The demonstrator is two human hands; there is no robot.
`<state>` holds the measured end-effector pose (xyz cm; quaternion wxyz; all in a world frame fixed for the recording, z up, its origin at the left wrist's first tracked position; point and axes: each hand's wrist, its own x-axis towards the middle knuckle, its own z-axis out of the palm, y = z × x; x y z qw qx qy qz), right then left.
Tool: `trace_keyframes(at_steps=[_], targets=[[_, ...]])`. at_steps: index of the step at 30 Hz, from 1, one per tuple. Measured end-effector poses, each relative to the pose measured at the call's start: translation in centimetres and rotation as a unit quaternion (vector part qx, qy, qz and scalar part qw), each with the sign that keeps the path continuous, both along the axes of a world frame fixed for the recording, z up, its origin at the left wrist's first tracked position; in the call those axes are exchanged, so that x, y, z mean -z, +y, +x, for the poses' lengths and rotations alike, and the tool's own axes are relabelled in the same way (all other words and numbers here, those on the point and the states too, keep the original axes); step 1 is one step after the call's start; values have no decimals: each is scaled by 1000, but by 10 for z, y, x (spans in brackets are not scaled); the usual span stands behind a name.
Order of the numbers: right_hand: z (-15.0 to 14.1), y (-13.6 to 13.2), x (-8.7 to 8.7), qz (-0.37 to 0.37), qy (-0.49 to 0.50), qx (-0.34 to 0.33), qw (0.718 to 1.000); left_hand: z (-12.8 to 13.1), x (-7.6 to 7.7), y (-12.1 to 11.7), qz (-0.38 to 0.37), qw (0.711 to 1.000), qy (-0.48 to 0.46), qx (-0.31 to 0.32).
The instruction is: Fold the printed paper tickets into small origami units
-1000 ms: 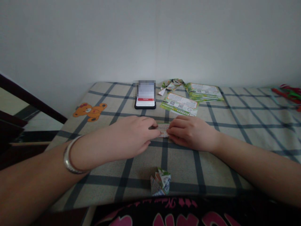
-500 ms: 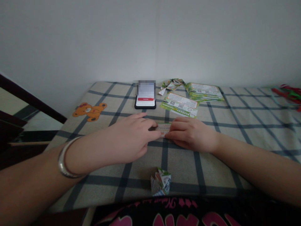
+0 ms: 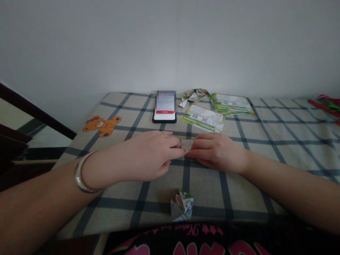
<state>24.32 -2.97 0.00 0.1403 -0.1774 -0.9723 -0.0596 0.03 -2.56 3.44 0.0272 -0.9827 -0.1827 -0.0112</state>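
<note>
A folded strip of printed paper lies on the checked tablecloth, mostly covered by my fingers. My left hand, with a silver bangle at its wrist, has its fingers closed on the strip's left end. From the other side, my right hand presses its bent fingers together on the right end. Only the middle of the paper shows between the hands. Nearer to me stands a small folded-paper piece with pointed flaps, touched by neither hand.
A phone with a lit screen lies beyond my hands. Right of it are a flat green-and-white leaflet, a leaflet stack and several folded paper pieces by the wall. A red and green bundle sits far right.
My left hand has shifted slightly right, and its fingers have drawn in closer on the paper strip. The right hand stays almost where it was.
</note>
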Motion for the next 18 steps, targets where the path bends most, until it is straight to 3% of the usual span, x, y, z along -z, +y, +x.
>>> trace_keyframes(at_steps=[4,11,18], targets=[[0,0,1,-4,-9,10,1000,0,1,2,-6,1000,2,-3],[-2,-1,-3,-12,-10,16,1000,1,5,5,47,998,9,38],[2,-2,-5,-19,-16,6,1000,-2,6,7,15,1000,1,24]])
